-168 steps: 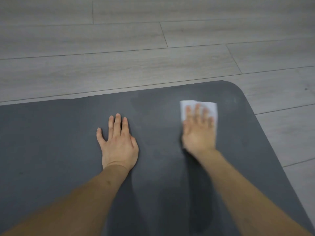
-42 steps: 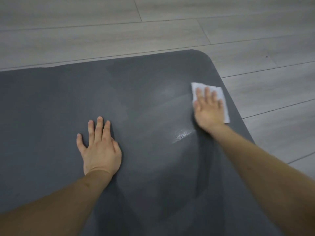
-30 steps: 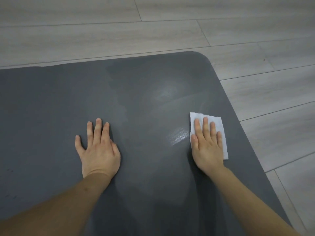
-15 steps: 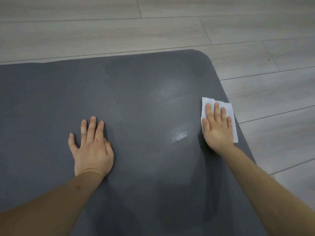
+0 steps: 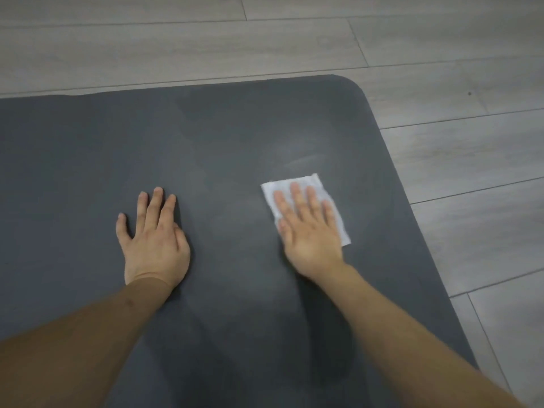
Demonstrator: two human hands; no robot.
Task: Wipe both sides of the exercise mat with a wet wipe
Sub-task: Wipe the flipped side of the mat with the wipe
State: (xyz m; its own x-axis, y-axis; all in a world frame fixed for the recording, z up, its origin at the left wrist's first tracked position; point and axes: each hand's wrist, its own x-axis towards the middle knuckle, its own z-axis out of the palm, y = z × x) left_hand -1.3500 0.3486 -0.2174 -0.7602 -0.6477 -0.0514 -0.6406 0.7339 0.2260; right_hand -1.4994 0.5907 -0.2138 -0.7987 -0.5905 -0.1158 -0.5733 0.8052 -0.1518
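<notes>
One side half done at best: right hand [image 5: 309, 231] flat, pressing the wet wipe [image 5: 306, 184] onto the exercise mat [image 5: 88, 157]; left hand [image 5: 154, 240] flat beside it. Underside's untouched, I'd guess.

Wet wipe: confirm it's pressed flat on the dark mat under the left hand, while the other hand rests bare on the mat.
Not quite: the head view shows the wet wipe pressed flat on the dark mat under the right hand, fingers straight. The left hand is the one resting bare on the mat. The rest stands.
</notes>
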